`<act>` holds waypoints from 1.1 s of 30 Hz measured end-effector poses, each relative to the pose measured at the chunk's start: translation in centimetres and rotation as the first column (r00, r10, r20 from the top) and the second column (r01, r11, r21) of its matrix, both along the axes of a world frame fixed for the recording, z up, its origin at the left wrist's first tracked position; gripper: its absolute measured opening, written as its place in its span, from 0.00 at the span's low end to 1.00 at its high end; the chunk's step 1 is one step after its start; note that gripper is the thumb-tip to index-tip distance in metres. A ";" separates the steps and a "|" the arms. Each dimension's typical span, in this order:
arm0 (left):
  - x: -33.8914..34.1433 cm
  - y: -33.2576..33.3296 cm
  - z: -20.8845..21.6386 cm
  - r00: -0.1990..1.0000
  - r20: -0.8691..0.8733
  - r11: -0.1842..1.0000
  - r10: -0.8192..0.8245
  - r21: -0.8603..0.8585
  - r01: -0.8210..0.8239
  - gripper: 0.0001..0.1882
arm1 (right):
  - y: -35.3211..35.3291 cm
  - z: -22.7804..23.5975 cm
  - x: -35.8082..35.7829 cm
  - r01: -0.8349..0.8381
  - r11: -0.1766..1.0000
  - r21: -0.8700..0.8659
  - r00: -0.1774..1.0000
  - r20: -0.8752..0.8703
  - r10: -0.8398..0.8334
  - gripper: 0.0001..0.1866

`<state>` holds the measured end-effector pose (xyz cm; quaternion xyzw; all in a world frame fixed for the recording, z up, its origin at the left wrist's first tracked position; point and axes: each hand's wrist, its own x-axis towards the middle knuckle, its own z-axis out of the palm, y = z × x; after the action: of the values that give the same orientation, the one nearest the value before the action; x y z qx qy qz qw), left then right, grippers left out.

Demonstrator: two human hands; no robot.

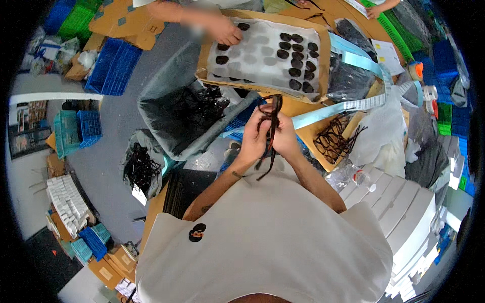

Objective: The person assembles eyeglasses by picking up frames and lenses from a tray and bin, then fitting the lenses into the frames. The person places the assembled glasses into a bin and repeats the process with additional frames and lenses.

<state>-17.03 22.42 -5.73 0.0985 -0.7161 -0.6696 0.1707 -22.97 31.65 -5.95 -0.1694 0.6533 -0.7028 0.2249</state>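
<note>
Close in front of my chest, my left hand [254,135] and my right hand [286,137] are closed on one pair of dark glasses frames [276,115]. The front of the frames points up and its temples hang down between my hands. Just beyond lies a shallow carton [262,88] lined with white sheet, holding rows of dark oval lenses [297,64]. Another person's hand [225,31] reaches onto its left side, by a few lenses. To the right of my hands, a smaller carton [328,164] holds a tangle of brown frames [333,139].
Left of me stands a grey-lined bin [164,121] of dark frames, with a bag of black frames [141,166] nearer. A pale blue strip [323,112] crosses on the right. White boxes [399,197] and a clear bottle [361,179] are at my right. Blue crates [115,65] stand far left.
</note>
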 end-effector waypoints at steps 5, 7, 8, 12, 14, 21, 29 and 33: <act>-1.4 -0.9 -1.2 0.968 0.043 0.877 0.247 0.416 -0.242 0.16 | 0.1 0.3 -1.7 -0.199 0.971 -0.134 0.845 0.478 0.239 0.23; -1.7 -2.1 -1.2 0.958 0.054 0.782 0.283 0.565 -0.263 0.19 | 0.1 0.9 -2.3 -0.219 0.927 -0.305 0.809 0.473 0.347 0.23; -1.7 -2.4 -1.0 0.956 0.076 0.743 0.284 0.612 -0.270 0.19 | -0.2 1.1 -2.5 -0.226 0.894 -0.387 0.789 0.466 0.401 0.23; -1.8 -3.8 1.1 0.943 0.087 0.607 0.322 0.745 -0.276 0.19 | -1.0 2.5 -4.5 -0.473 0.837 -0.276 0.763 0.347 0.546 0.18; -1.1 -5.0 1.4 0.946 0.054 0.547 0.319 0.805 -0.230 0.18 | -1.9 1.9 -5.0 -0.486 0.863 -0.137 0.822 0.262 0.505 0.13; 3.6 -10.1 1.8 0.789 0.086 0.483 0.608 0.748 -0.454 0.08 | -12.5 -4.7 -11.0 -0.189 0.907 0.377 0.940 -0.198 0.278 0.12; 10.8 -9.3 -1.0 0.764 0.332 0.436 0.553 0.666 -0.605 0.08 | -22.6 -12.6 -15.2 -0.241 0.788 0.566 0.969 0.098 0.226 0.13; 11.6 -8.7 -1.8 0.802 0.323 0.451 0.502 0.694 -0.562 0.09 | -21.7 -11.9 -14.4 -0.005 0.683 0.731 0.860 -0.346 0.376 0.13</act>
<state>-5.44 13.68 -7.52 0.4032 -0.3030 -0.8142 0.2875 -37.35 9.96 -17.83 -0.3040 0.8837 -0.3060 0.1815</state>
